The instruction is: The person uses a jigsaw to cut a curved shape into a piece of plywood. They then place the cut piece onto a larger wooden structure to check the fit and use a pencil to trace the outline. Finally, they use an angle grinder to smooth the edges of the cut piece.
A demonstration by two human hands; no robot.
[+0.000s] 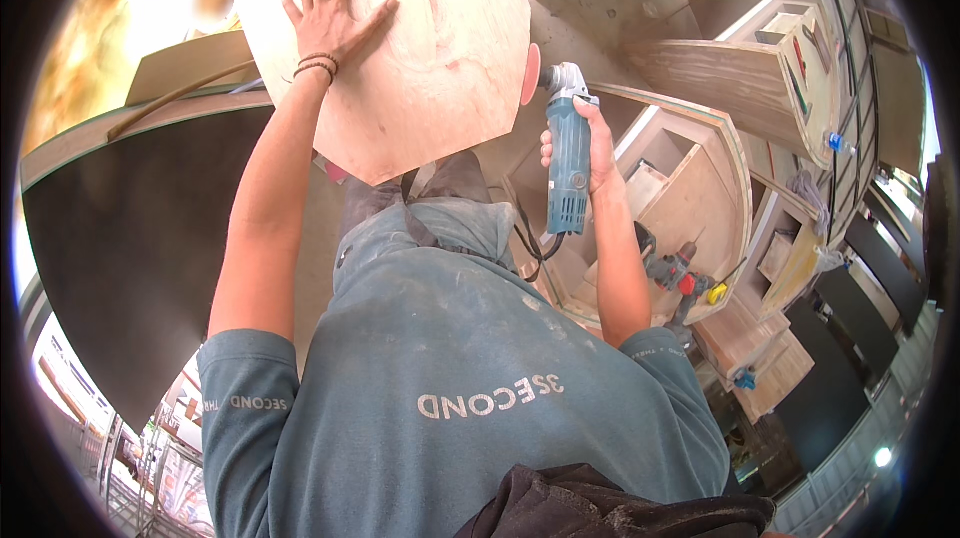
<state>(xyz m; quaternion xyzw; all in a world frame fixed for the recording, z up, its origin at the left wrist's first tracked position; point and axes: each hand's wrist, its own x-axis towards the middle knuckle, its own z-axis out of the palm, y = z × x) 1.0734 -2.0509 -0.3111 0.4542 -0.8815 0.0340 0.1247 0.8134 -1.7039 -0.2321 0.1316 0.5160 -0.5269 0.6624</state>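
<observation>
A pale plywood panel (440, 88) with angled corners lies in front of me at the top of the view. My left hand (335, 23) rests flat on its face, fingers spread. In my right hand (598, 143) is a blue angle grinder (570, 168), gripped round the body and held upright to the right of the panel. Its reddish sanding disc (531, 75) stands edge-on at the panel's right edge; whether it touches the wood I cannot tell. A black cord (535, 253) hangs from the grinder's lower end.
A dark board (130, 248) stands at the left. To the right are unfinished wooden cabinets (690, 163) with curved sides. A cordless drill (680, 263) lies on one, beside a small yellow object (717, 293). Dark curved panels (850, 323) stand farther right.
</observation>
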